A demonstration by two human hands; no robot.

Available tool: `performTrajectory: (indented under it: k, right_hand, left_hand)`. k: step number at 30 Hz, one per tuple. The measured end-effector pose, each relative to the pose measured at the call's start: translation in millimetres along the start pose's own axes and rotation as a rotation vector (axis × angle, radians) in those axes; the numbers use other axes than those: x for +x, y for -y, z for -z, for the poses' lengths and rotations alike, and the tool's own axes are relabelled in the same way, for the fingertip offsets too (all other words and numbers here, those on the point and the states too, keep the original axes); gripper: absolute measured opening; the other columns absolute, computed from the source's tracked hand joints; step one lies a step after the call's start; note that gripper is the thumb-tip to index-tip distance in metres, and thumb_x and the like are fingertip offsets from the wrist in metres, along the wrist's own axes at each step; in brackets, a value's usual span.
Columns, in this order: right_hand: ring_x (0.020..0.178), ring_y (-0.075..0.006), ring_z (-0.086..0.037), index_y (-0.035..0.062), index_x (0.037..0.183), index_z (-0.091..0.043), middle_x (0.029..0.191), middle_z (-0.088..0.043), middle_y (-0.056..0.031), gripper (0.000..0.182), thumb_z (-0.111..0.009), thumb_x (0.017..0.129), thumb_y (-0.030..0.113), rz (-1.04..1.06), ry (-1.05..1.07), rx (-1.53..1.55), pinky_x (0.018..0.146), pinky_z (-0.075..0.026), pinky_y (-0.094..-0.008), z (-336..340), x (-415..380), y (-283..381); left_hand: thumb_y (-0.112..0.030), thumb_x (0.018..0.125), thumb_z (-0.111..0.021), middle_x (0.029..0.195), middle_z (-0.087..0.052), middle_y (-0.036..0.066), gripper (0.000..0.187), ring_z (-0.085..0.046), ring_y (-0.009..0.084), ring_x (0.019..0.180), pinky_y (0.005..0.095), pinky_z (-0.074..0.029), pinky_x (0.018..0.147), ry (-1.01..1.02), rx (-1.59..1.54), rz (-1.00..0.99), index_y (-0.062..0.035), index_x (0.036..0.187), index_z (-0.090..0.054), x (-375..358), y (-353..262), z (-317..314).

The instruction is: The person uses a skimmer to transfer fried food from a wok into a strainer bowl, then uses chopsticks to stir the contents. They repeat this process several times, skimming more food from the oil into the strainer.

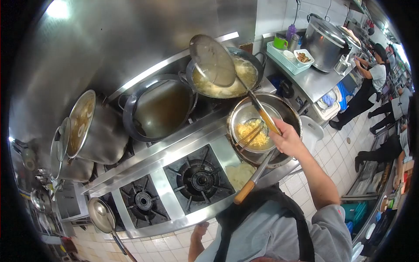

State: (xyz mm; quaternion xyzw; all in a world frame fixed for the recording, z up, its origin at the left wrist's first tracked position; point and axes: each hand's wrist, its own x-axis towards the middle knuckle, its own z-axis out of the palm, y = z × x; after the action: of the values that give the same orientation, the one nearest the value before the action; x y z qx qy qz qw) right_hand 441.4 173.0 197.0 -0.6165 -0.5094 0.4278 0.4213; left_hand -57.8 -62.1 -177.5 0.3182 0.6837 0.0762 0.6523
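My right hand [286, 137] is closed around the wooden handle of a skimmer [212, 60]. Its round mesh head is raised and tilted above a wok [263, 65] of bubbling oil. Below that hand, a strainer [235, 114] rests in a wide metal bowl [297, 118]. Yellow fried bits [254, 134] lie in the strainer, with wooden tongs or chopsticks [248, 140] across them. The strainer's wooden-ended handle [245, 192] points toward my body. My left hand [200, 230] hangs low by the stove's front edge, fingers curled, with nothing visible in it.
A second wok [131, 114] of dark oil sits left of the bubbling one. Farther left stands a large stockpot [104, 135]. Burners [200, 179] line the front; a ladle [102, 214] lies at the left. Right are a side counter [321, 85] and co-workers [377, 78].
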Motion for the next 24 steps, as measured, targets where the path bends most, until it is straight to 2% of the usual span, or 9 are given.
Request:
performTrajectory:
  k: [2, 5, 8, 11, 14, 17, 20, 24]
  right_hand:
    - [0.111, -0.0177, -0.059, 0.0011, 0.139, -0.05, 0.119, -0.066, -0.0138, 0.048, -0.058, 0.092, 0.006, 0.018, 0.013, -0.083, 0.097, -0.044, -0.0307, -2, 1, -3]
    - [0.11, -0.0241, -0.063, 0.0033, 0.138, -0.051, 0.118, -0.067, -0.0189, 0.047, -0.059, 0.092, 0.007, 0.126, 0.026, -0.223, 0.096, -0.046, -0.0332, -4, 5, -14]
    - [0.106, -0.0291, -0.066, 0.0049, 0.138, -0.052, 0.115, -0.067, -0.0225, 0.048, -0.059, 0.091, 0.008, 0.147, -0.005, -0.299, 0.093, -0.048, -0.035, -3, 7, -16]
    - [0.1, -0.0163, -0.062, 0.0011, 0.136, -0.053, 0.109, -0.068, -0.0146, 0.047, -0.06, 0.09, 0.007, 0.009, -0.037, -0.34, 0.09, -0.048, -0.0308, 4, 8, -17]
    - [0.1, -0.0151, -0.061, 0.0003, 0.136, -0.052, 0.112, -0.068, -0.0132, 0.047, -0.059, 0.09, 0.006, 0.059, -0.085, -0.31, 0.09, -0.047, -0.0302, 14, 13, -32]
    - [0.109, -0.0302, -0.066, 0.0048, 0.137, -0.052, 0.114, -0.067, -0.0232, 0.049, -0.06, 0.089, 0.009, 0.108, -0.156, -0.248, 0.092, -0.049, -0.0354, 22, 16, -35]
    - [0.109, -0.0231, -0.064, 0.0027, 0.136, -0.053, 0.116, -0.068, -0.0181, 0.048, -0.058, 0.089, 0.006, 0.145, -0.218, -0.21, 0.094, -0.047, -0.0332, 32, 22, -38]
    - [0.11, -0.0188, -0.061, 0.0026, 0.137, -0.053, 0.115, -0.067, -0.0125, 0.049, -0.055, 0.088, 0.002, 0.082, -0.249, -0.117, 0.096, -0.045, -0.0301, 38, 29, -28]
  left_hand:
    - [-0.013, 0.085, -0.058, 0.065, -0.041, -0.007, 0.018, -0.036, 0.0076, 0.057, 0.0306, -0.026, 0.048, 0.01, 0.007, -0.049, -0.0169, 0.068, -0.053, 1, 3, 2]
    - [-0.012, 0.086, -0.054, 0.065, -0.04, -0.008, 0.02, -0.038, 0.008, 0.056, 0.0309, -0.027, 0.048, 0.071, -0.049, 0.03, -0.018, 0.067, -0.052, -1, -1, 5]
    - [-0.013, 0.087, -0.053, 0.066, -0.045, -0.008, 0.016, -0.041, 0.0084, 0.057, 0.0293, -0.03, 0.048, 0.009, -0.087, 0.099, -0.0166, 0.072, -0.059, -9, -6, 0]
    - [-0.018, 0.09, -0.053, 0.068, -0.051, -0.006, 0.016, -0.044, 0.0082, 0.057, 0.0273, -0.032, 0.048, 0.028, 0.134, -0.266, -0.0145, 0.083, -0.067, 8, 26, 3]
    - [-0.02, 0.09, -0.056, 0.069, -0.055, -0.004, 0.018, -0.045, 0.0082, 0.057, 0.0262, -0.033, 0.047, 0.059, 0.328, -0.222, -0.0117, 0.093, -0.071, 13, 28, 8]
    - [-0.021, 0.089, -0.057, 0.067, -0.052, -0.004, 0.014, -0.044, 0.0084, 0.055, 0.0269, -0.032, 0.045, 0.044, 0.104, -0.213, -0.0131, 0.083, -0.068, 7, 25, 3]
    - [-0.021, 0.088, -0.057, 0.063, -0.048, -0.004, 0.016, -0.04, 0.0075, 0.051, 0.0278, -0.029, 0.043, -0.008, -0.021, 0.049, -0.0147, 0.074, -0.06, -1, 1, -2]
    - [-0.021, 0.089, -0.055, 0.059, -0.042, -0.006, 0.021, -0.036, 0.0061, 0.049, 0.0281, -0.027, 0.042, -0.018, 0.014, 0.041, -0.0168, 0.069, -0.054, -13, -19, -4]
